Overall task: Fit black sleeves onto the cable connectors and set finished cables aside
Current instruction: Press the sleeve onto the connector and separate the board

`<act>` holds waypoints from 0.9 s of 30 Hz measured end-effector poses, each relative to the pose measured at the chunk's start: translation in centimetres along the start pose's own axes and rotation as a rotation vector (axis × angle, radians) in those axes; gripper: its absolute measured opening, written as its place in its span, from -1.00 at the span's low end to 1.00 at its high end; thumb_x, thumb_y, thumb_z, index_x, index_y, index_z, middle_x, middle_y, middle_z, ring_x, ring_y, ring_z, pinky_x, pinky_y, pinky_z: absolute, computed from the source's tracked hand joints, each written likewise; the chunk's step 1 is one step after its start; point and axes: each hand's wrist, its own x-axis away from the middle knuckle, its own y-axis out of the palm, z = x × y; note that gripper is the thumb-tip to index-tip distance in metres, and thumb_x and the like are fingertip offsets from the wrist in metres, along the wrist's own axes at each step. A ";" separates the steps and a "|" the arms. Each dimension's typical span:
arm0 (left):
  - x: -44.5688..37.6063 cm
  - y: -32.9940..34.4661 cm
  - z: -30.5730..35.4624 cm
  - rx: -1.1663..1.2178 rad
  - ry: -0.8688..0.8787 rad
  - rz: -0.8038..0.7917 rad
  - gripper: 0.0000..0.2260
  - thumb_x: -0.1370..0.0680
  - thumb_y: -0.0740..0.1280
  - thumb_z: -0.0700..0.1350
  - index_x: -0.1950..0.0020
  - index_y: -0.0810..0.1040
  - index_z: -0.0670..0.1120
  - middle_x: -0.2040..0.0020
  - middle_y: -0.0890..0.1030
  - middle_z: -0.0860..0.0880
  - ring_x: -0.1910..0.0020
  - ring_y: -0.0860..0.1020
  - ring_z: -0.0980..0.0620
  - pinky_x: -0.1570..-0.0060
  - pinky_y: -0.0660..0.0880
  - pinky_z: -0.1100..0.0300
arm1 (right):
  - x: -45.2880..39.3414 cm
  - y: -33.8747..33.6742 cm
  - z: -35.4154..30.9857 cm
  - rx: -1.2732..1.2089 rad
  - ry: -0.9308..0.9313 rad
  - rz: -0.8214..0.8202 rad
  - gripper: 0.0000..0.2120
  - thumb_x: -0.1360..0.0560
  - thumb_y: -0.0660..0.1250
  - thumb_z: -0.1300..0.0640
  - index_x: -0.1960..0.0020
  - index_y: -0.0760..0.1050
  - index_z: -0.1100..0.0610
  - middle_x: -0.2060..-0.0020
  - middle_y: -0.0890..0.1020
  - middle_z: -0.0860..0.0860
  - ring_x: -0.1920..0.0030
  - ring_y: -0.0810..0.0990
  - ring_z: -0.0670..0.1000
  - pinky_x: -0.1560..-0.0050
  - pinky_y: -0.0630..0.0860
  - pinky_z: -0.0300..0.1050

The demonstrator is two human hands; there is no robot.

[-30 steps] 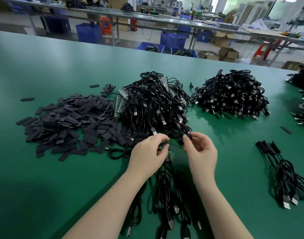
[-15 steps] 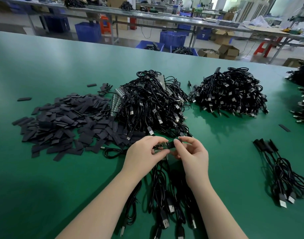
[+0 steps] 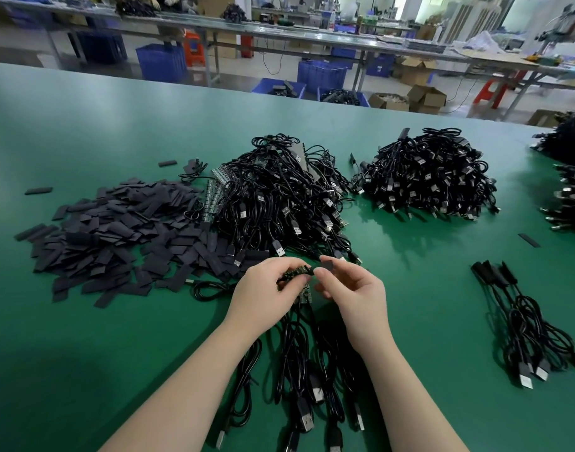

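My left hand (image 3: 265,288) pinches a small green circuit-board connector (image 3: 294,273) at the end of a black cable. My right hand (image 3: 350,288) holds a black sleeve (image 3: 326,265) between thumb and forefinger, right at the tip of that connector. Below my hands hang several more black cables (image 3: 307,363) with USB plugs, lying on the green table (image 3: 83,353). A heap of flat black sleeves (image 3: 116,233) lies to the left. A few sleeved cables (image 3: 521,318) lie set aside on the right.
A big pile of black cables (image 3: 286,197) sits just beyond my hands and a second pile (image 3: 426,174) to its right. More cable piles (image 3: 570,190) are at the right edge. A loose sleeve (image 3: 529,240) lies alone. Benches, blue crates and boxes stand behind.
My hands have come together over the cables; the right hand brought the black sleeve up to the tip of the connector held by the left.
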 end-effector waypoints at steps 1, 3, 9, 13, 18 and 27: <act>0.0 0.0 0.0 0.010 -0.003 -0.003 -0.86 -0.52 0.35 0.07 -0.06 0.63 0.20 0.01 0.63 0.27 0.01 0.57 0.26 0.01 0.57 0.06 | 0.0 0.0 0.0 0.010 -0.002 0.004 -0.84 -0.43 0.52 0.23 0.09 0.72 -0.02 0.26 0.69 -0.02 0.28 0.62 -0.10 0.15 0.58 -0.28; 0.0 -0.1 0.1 0.028 -0.002 0.006 -0.85 -0.49 0.33 0.11 -0.03 0.62 0.21 0.05 0.63 0.27 0.06 0.58 0.26 0.05 0.58 0.06 | 0.0 0.0 0.0 0.027 -0.008 0.009 -0.85 -0.41 0.53 0.24 0.13 0.72 -0.01 0.25 0.71 -0.03 0.28 0.63 -0.12 0.15 0.58 -0.29; 0.2 -0.1 0.3 0.057 0.002 -0.007 -0.86 -0.47 0.31 0.11 0.01 0.60 0.21 0.12 0.63 0.26 0.14 0.60 0.20 0.11 0.58 0.02 | 0.0 0.1 0.1 0.039 -0.031 0.021 -0.82 -0.41 0.52 0.26 0.21 0.72 -0.02 0.24 0.73 0.01 0.23 0.68 -0.10 0.15 0.59 -0.28; 0.2 -0.1 0.3 0.074 0.013 -0.012 -0.86 -0.48 0.29 0.11 0.03 0.59 0.17 0.14 0.63 0.23 0.16 0.60 0.18 0.14 0.58 -0.01 | -0.1 0.1 0.3 0.036 -0.033 0.006 -0.81 -0.42 0.53 0.23 0.14 0.71 -0.07 0.21 0.73 -0.01 0.18 0.69 -0.05 0.10 0.63 -0.20; 0.2 -0.1 0.3 0.069 0.031 -0.016 -0.87 -0.48 0.30 0.12 0.00 0.57 0.25 0.09 0.62 0.28 0.10 0.60 0.22 0.10 0.59 0.04 | -0.1 0.0 0.4 0.054 -0.039 0.023 -0.80 -0.43 0.52 0.23 0.18 0.71 -0.08 0.19 0.74 -0.02 0.19 0.69 -0.07 0.10 0.61 -0.23; 0.2 0.0 -0.2 0.034 -0.024 0.007 -0.83 -0.49 0.36 0.11 -0.06 0.54 0.31 0.11 0.59 0.28 0.05 0.54 0.29 0.05 0.54 0.23 | 0.0 0.0 0.1 0.004 -0.128 0.075 -0.77 -0.45 0.49 0.27 0.22 0.69 -0.06 0.20 0.73 -0.02 0.18 0.71 -0.06 0.13 0.60 -0.26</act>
